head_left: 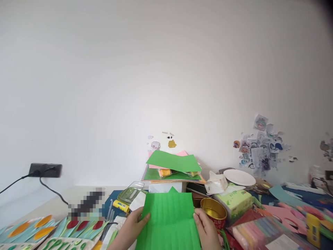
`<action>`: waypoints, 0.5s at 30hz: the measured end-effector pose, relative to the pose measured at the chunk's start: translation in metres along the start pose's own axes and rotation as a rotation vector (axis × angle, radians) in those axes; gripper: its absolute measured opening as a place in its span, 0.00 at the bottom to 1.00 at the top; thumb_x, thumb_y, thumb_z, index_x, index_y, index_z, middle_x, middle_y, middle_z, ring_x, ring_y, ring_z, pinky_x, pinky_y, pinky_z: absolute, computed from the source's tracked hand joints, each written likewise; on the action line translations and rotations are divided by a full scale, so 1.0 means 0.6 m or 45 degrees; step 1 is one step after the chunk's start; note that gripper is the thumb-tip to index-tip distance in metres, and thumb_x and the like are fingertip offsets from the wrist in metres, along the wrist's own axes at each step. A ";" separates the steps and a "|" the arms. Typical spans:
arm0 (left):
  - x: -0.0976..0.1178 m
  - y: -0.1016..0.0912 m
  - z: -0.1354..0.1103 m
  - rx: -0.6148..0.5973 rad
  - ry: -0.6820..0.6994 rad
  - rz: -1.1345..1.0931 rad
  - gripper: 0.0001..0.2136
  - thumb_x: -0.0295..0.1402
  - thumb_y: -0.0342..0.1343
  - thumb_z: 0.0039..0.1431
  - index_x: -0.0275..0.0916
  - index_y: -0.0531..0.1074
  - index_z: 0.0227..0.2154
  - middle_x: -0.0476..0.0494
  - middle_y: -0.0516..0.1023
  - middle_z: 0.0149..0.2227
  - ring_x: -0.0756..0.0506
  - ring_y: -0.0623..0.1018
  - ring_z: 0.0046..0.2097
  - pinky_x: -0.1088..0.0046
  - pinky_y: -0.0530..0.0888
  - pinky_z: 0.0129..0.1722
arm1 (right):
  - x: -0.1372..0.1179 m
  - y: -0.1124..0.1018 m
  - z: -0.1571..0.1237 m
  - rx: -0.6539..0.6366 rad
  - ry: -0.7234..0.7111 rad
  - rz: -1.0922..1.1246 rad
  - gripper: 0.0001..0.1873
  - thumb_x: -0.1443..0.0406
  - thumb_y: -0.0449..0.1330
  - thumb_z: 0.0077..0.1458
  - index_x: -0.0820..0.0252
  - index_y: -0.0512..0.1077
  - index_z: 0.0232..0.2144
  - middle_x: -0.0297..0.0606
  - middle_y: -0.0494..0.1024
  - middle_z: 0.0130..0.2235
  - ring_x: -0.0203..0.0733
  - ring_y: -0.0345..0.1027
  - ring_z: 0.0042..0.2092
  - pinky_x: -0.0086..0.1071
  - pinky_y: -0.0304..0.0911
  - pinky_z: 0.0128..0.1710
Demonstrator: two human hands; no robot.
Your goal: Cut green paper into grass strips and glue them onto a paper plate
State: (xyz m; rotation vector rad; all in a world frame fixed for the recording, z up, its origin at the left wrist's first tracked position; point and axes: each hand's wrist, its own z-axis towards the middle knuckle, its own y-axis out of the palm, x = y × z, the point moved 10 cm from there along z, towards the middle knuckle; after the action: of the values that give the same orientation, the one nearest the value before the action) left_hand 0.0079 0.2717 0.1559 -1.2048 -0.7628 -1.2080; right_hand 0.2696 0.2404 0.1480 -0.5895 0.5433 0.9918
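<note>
A sheet of green paper with creases running across it is held up in front of me. My left hand pinches its left edge, thumb on the near face. On the opposite edge, my right hand grips the sheet the same way. A small green point of paper shows above the sheet's top edge. Just beyond my right hand stands a round tin, gold inside and red outside. Near my left hand lies a yellow glue stick. The lower end of the sheet runs out of view.
Coloured paper lies piled on a white box at the back. A tissue pack, a white plate and a pack of coloured clay sit on the right. Flower crafts lie at left, below a wall socket.
</note>
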 end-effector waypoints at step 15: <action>-0.034 -0.058 -0.001 0.115 -0.262 -0.633 0.20 0.39 0.67 0.38 0.34 0.73 0.35 0.39 0.82 0.30 0.38 0.80 0.35 0.65 0.77 0.32 | 0.032 0.106 -0.039 -0.520 0.043 -0.842 0.18 0.66 0.63 0.39 0.58 0.74 0.38 0.42 0.76 0.37 0.52 0.68 0.40 0.38 0.63 0.41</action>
State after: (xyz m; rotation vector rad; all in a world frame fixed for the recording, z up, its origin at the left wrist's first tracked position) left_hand -0.0303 0.2796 0.1465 -1.1080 -1.3120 -1.4429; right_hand 0.2184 0.2629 0.1054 -1.0677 0.1422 0.4566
